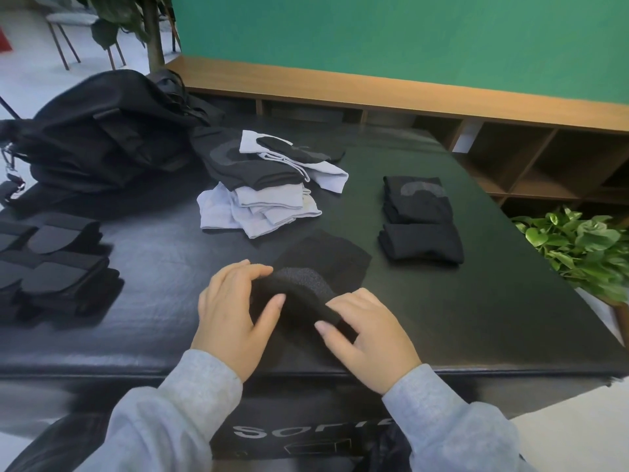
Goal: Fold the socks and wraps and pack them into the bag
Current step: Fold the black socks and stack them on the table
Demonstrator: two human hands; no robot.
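From the head view, near the worktop's (476,301) front edge, our left hand (235,315) and right hand (367,338) each curl a grip around a black sock (306,294), half rolled. Unfolded socks (265,185) lie mid-worktop, folded black pairs (422,223) toward the right edge, the bag (102,137) at the back-left corner. We judge the roll could spring open if either grip loosens.
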